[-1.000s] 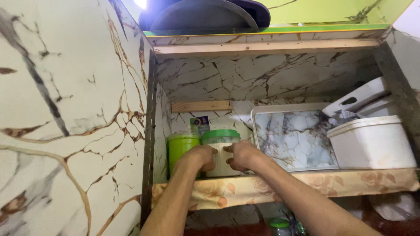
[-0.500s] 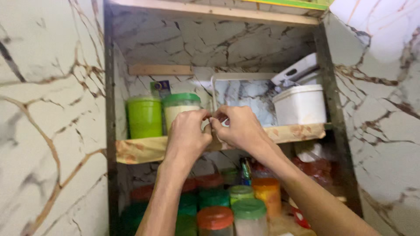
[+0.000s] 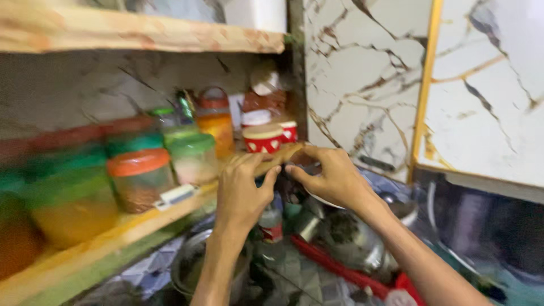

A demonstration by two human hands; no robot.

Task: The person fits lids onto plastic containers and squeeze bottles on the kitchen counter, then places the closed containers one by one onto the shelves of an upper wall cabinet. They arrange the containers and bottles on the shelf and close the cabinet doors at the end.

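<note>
Head view, blurred by motion. Two bare hands meet in front of the wooden shelf (image 3: 141, 218). The left hand (image 3: 243, 190) and right hand (image 3: 331, 175) have their fingertips close together at the shelf's front edge; the fingers curl as if pinching something small between them, but the object itself cannot be made out, so the grip of each hand cannot be told.

On the shelf stand several jars in a row. One jar with an orange lid (image 3: 139, 178) holds dark contents; one green-lidded jar (image 3: 192, 156) stands just beside it; one orange jar (image 3: 215, 127) stands behind. At far left, one blurred jar with yellow contents (image 3: 71, 207) is seen. Two red-and-white cups (image 3: 263, 139) stand near the shelf's right end, just behind the hands.

Below the hands lie one small bottle (image 3: 271, 218) with a red label, one metal pot (image 3: 195, 266), and a red strip (image 3: 334, 266). A marble-patterned wall (image 3: 362, 73) rises at right.
</note>
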